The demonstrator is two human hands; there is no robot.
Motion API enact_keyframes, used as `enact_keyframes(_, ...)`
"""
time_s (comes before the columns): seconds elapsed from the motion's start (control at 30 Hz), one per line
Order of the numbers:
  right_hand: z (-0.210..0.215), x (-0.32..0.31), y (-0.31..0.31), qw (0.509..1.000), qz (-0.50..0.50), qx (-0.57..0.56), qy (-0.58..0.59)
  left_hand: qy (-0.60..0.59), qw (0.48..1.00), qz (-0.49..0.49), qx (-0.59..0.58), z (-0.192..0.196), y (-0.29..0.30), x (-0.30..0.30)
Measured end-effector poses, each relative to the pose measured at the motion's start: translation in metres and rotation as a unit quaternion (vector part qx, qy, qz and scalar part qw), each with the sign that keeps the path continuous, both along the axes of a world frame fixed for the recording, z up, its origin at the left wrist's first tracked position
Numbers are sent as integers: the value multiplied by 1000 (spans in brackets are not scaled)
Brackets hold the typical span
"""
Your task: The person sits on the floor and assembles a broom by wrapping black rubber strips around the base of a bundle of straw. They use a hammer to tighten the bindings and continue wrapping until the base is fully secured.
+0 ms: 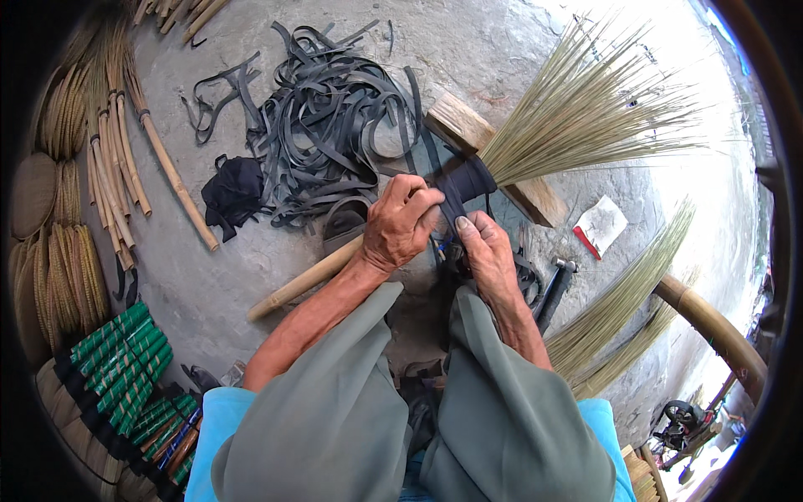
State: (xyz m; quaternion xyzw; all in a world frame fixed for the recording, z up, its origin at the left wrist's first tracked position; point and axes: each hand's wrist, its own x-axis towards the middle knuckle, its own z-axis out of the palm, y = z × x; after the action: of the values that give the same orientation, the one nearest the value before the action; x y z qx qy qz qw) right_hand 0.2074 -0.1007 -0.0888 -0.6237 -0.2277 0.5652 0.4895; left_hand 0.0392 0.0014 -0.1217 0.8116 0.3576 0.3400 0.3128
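Note:
A grass broom lies across in front of me, its bristles [585, 117] fanning to the far right and its bamboo handle [305, 278] slanting to the near left. Black strip winding [468, 181] covers the broom's neck. My left hand [400, 222] is curled closed over the handle just below the winding; its palm side is hidden. Close by, my right hand [487, 251] pinches a black rubber-like strip [452, 201] between thumb and finger, and the strip runs up onto the winding. Under the neck sits a wooden block [535, 199].
A tangled heap of black strips [326, 117] lies beyond my left hand. On the right are a hammer [555, 293], a white-and-red packet [600, 226] and loose grass bundles [623, 301]. Bamboo-handled pieces [171, 171] and green-wrapped handles [125, 368] are at the left.

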Motion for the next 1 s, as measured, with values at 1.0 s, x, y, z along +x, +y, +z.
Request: enact_keyframes(1.0,-19,-3,11,970,58,21,-233,60,992,33,-101,2,0,0)
